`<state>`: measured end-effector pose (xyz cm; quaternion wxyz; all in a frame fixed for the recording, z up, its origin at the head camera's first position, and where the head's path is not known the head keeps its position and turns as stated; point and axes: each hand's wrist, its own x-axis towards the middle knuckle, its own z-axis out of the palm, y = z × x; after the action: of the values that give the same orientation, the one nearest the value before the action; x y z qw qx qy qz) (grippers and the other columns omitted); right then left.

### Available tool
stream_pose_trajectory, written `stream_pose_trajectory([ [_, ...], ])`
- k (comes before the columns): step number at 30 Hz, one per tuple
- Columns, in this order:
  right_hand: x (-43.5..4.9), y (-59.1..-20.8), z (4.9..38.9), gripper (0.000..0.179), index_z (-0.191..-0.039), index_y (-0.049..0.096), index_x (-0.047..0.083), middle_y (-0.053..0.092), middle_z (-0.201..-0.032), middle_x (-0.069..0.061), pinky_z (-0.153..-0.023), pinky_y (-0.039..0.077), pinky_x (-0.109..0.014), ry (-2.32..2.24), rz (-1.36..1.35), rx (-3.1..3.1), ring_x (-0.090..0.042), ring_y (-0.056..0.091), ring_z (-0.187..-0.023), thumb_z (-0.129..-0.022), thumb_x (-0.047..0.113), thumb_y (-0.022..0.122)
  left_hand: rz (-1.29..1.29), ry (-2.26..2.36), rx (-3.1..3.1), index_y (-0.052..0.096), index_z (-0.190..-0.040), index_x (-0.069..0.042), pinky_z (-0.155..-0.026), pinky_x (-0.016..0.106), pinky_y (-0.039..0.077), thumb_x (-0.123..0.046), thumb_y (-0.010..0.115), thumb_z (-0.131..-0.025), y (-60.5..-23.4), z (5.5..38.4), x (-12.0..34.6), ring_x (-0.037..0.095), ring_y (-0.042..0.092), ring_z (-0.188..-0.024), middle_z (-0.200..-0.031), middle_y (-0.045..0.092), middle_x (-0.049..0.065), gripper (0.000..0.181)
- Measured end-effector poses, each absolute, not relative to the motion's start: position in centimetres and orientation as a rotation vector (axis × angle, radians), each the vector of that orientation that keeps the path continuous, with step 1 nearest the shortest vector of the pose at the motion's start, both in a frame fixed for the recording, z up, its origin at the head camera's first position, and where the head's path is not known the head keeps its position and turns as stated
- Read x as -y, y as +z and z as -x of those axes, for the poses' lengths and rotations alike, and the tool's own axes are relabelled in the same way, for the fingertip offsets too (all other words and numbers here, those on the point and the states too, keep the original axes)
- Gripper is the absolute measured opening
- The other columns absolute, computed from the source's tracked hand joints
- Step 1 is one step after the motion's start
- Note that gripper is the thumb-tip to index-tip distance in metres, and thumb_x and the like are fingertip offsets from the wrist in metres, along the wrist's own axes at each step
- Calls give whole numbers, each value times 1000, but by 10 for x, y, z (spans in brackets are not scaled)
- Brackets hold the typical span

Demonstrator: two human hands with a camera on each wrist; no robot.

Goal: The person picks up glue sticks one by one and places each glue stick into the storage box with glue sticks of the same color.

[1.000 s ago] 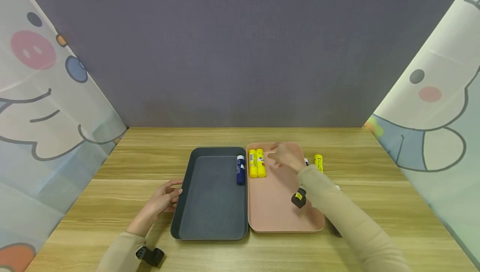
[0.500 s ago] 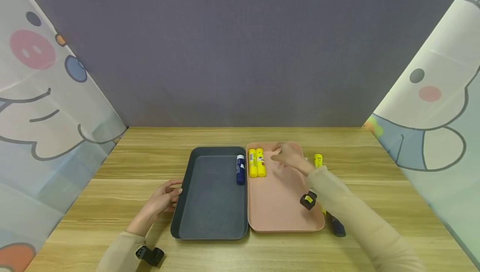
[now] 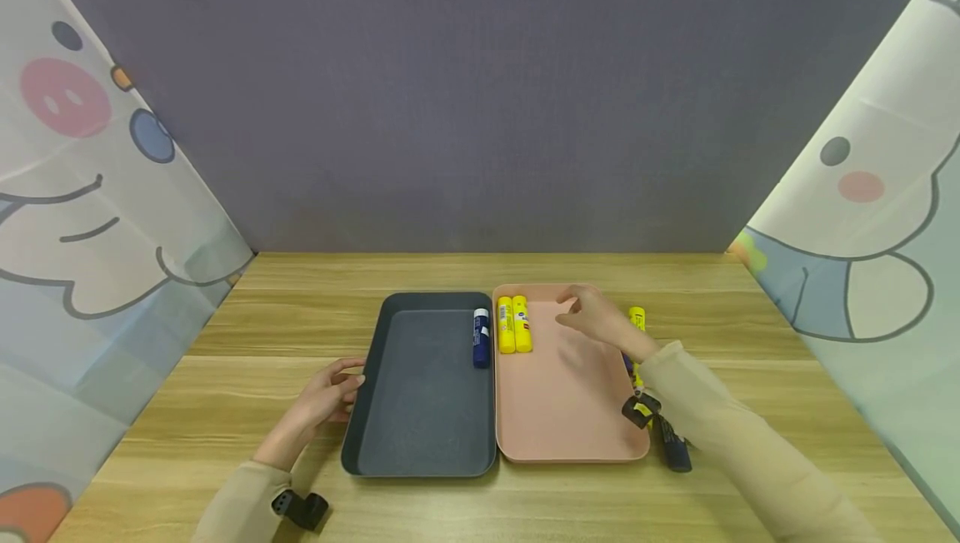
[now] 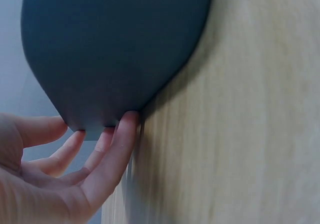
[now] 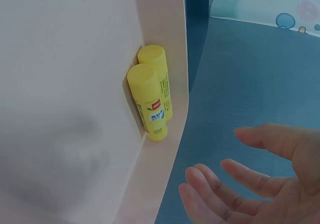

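Note:
My left hand (image 3: 324, 397) holds the left rim of the dark grey tray (image 3: 363, 410), thumb at the rim and fingers against the outer wall, as the left wrist view also shows. Inside that tray, a blue glue stick (image 3: 481, 341) with a white end lies along the right wall. Two yellow glue sticks (image 3: 522, 326) lie side by side in the pink tray (image 3: 558, 410), at its far left corner. Above the pink tray's far right part hovers my right hand (image 3: 596, 316), fingers apart and nothing in them. The right wrist view shows a gap between this hand and the yellow sticks.
Right of the pink tray, a yellow stick (image 3: 637, 317) and a dark blue stick (image 3: 677, 453) lie on the wooden table (image 3: 750, 343), among others partly hidden by my right arm. A grey panel (image 3: 480, 110) rises behind the table. Cartoon-printed sheets (image 3: 862, 193) flank both sides.
My right hand has drawn away to the right from the two yellow glue sticks, its fingers spreading. The left hand, both trays and the sticks in them stay put.

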<state>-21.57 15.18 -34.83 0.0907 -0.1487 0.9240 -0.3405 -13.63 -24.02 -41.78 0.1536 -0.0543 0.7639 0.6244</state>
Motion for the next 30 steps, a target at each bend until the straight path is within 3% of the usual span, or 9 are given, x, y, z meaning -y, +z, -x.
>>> stream_pose_trajectory([
  [7,-167,-342,207,36,-114,50,-7,55,-87,-17,-55,41,-28,-998,418,-2764,-19,50,-65,-84,12,58,172,1787,-2199,32,-130,4,-60,36,50,-10,46,-92,-418,137,240,16,59,-70,-106,53,18,44],
  [17,-194,-341,190,36,-115,49,-8,57,-88,-16,-57,43,-29,-966,407,-2832,-20,53,-69,-85,11,56,154,1768,-2227,32,-130,5,-61,37,50,-10,45,-92,-418,137,240,16,59,-72,-106,52,20,44],
  [23,-211,-343,182,40,-117,47,-10,57,-89,-18,-54,41,-29,-979,364,-2828,-17,49,-61,-86,13,56,156,1776,-2221,31,-130,5,-61,36,50,-10,45,-92,-418,137,241,16,60,-72,-106,52,20,43],
  [30,-227,-347,172,39,-114,47,-13,57,-87,-19,-55,43,-30,-990,341,-2833,-23,55,-69,-84,10,57,157,1771,-2222,32,-131,5,-60,36,50,-10,45,-92,-418,137,241,15,59,-70,-107,52,20,43],
])
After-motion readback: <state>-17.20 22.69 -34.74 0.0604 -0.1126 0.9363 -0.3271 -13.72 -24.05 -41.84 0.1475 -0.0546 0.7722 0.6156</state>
